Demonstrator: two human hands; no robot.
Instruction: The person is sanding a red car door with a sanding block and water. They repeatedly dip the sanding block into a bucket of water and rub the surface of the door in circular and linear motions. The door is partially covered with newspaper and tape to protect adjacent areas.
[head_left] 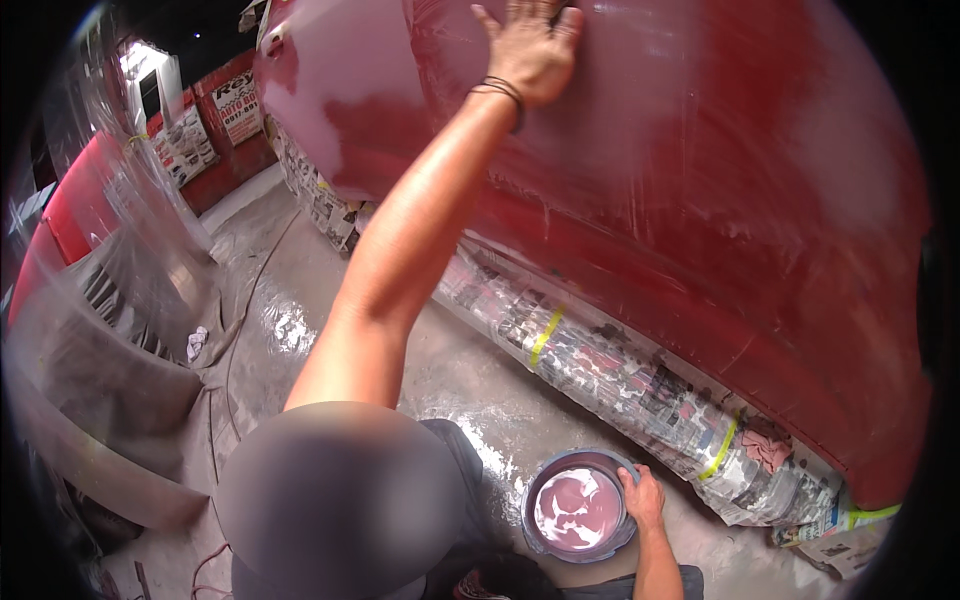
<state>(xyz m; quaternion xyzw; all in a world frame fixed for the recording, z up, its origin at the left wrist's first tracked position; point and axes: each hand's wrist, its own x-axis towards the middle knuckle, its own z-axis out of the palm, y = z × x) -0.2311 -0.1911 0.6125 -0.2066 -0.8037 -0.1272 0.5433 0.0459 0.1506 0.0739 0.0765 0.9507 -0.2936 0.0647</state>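
My left hand lies flat against the red car body panel, arm stretched up, a dark band on the wrist. A dark edge shows past its fingertips; whether something is under the palm is hidden. The panel is dull, streaked and wet around the hand. My right hand grips the rim of a round grey-blue basin that stands on the floor and holds cloudy pink water.
Newspaper masking with yellow-green tape strips covers the car's lower sill. The wet concrete floor runs back to a red wall. A second red car under clear plastic sheeting stands left. A rag lies by it.
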